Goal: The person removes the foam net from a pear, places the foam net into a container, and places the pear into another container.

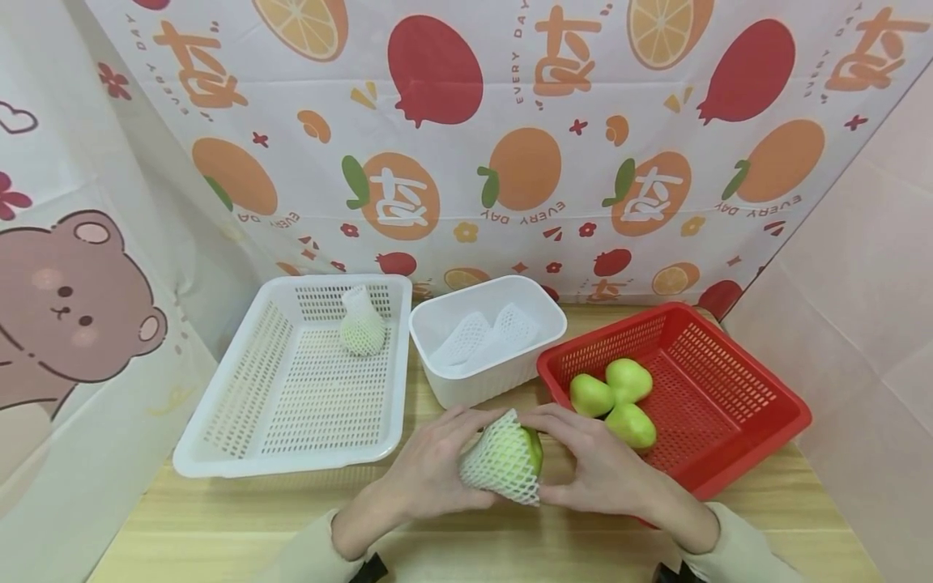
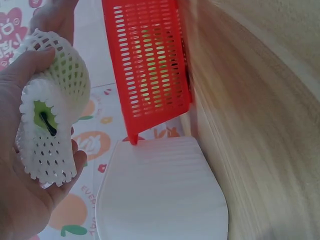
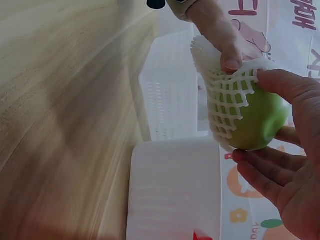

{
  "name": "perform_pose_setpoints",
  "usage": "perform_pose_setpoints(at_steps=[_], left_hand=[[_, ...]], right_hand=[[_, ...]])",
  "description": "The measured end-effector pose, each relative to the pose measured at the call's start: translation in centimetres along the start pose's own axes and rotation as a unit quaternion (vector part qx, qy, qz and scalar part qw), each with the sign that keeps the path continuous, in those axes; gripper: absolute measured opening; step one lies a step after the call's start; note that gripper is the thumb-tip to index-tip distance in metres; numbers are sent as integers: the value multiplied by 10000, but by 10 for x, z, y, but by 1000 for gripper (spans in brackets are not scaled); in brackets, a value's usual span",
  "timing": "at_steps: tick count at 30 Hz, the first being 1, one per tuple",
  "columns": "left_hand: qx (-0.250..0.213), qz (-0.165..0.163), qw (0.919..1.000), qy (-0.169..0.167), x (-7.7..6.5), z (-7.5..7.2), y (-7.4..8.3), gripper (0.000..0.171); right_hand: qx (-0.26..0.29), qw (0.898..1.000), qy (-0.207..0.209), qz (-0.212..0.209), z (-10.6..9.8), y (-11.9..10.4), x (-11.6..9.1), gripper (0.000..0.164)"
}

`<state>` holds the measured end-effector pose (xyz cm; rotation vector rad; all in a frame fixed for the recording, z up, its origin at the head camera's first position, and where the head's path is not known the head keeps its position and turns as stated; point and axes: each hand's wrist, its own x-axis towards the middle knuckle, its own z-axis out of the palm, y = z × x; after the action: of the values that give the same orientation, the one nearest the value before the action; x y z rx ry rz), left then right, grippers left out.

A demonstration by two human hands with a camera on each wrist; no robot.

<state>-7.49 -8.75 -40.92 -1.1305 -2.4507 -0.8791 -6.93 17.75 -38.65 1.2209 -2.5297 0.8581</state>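
Between both hands is a green pear point(image 3: 262, 120), partly inside a white foam net sleeve point(image 1: 499, 461). My left hand point(image 1: 437, 465) grips it from the left, fingers and thumb curled round the net. My right hand point(image 1: 594, 457) holds the other side, its thumb at the net's edge and its fingertips under the pear in the right wrist view. That side of the pear shows bare green skin. In the left wrist view, a dark stem point(image 2: 48, 123) shows through an opening in the net.
A red basket point(image 1: 758, 380) at right holds several bare green pears point(image 1: 630, 425). The white tub point(image 1: 466, 393) at centre back contains foam nets point(image 1: 515, 325). At left, a white basket point(image 1: 240, 465) holds one netted pear point(image 1: 362, 334). Printed cloth point(image 1: 466, 194) hangs behind.
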Motion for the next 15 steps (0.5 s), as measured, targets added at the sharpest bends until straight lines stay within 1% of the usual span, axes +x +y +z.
perform_pose_setpoints(at_steps=[5,10,15], left_hand=[[50,41,10000,13,0,0,0,98],[131,47,9999,-81,0,-1,1,98],[244,80,9996,-130,0,-2,2,100]], right_hand=[[-146,9999,-17,-10,3,0,0,86],[-176,9998,71,-82,5,1,-1,87],[-89,9998,153,69,4,1,-6,90]])
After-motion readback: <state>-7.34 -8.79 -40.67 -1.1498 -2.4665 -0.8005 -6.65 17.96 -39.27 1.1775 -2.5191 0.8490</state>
